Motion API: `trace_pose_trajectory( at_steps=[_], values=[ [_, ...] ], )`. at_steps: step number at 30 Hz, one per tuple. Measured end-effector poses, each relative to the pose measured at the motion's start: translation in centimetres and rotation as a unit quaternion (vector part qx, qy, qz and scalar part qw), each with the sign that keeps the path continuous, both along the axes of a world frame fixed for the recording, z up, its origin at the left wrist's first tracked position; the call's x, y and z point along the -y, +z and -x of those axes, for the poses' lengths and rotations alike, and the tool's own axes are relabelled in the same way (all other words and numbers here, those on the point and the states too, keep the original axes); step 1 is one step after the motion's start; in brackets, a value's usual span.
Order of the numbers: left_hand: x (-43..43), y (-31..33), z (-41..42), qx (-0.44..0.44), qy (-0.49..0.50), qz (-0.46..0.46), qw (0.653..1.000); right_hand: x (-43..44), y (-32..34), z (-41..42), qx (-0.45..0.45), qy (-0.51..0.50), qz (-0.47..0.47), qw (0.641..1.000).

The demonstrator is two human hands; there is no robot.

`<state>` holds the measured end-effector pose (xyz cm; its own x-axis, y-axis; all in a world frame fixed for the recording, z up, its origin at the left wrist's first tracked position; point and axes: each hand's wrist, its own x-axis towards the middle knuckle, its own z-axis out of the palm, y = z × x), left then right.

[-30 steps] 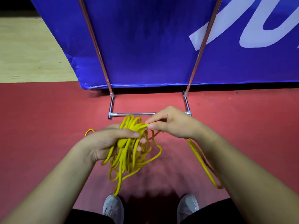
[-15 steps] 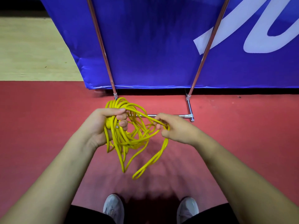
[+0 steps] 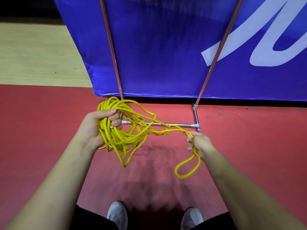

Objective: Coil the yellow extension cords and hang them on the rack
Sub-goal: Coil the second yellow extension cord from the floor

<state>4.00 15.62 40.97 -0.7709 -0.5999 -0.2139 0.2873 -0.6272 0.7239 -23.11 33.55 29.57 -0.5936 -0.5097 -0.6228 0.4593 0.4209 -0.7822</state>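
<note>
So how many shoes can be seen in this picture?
2. The left shoe is at the bottom edge, below the yellow cord bundle; the right shoe is beside it, further right. Both are partly cut off.

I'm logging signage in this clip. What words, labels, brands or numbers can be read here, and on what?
None can be read whole.
Blue banner: large white script strokes, cut off by the frame edge; no full letter or word shows.
Yellow extension cord, rack, shoes: no visible print.
</note>
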Motion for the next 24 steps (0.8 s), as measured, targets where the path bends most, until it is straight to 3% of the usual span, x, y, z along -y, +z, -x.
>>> trace_pose_trajectory(
  at_steps=[5,7,11,13,16,18,21,24],
  values=[
    [-0.5,0.2,-0.8,-0.045,0.028,-0.023,0.998,-1.4,0.8,0.1,0.165,-0.172,0.059,0.969],
    [-0.2,0.8,-1.3,-0.062,0.054,-0.033,0.996,-3.0,1.1,0.4,0.160,-0.207,0.039,0.964],
    [0.0,4.3,-1.8,0.003,0.036,0.047,0.998,-4.2,3.6,-0.4,0.093,-0.162,0.019,0.982],
    [-0.1,7.0,-1.7,0.025,0.003,0.105,0.994,-2.9,5.9,-1.9,0.038,-0.057,-0.024,0.997],
    [-0.4,11.7,-1.7,0.023,-0.052,0.167,0.984,-1.7,9.4,-3.8,-0.190,0.122,-0.120,0.967],
    [-0.8,14.6,-1.8,0.017,-0.086,0.203,0.975,-1.3,11.9,-5.0,-0.294,0.147,-0.059,0.943],
    [-1.9,18.0,-1.4,0.006,-0.119,0.228,0.966,-1.0,16.8,-8.4,-0.271,0.197,0.141,0.932],
    [-3.3,19.8,-0.7,0.002,-0.137,0.222,0.965,-0.6,19.4,-11.6,-0.203,0.270,0.241,0.910]
  ],
)
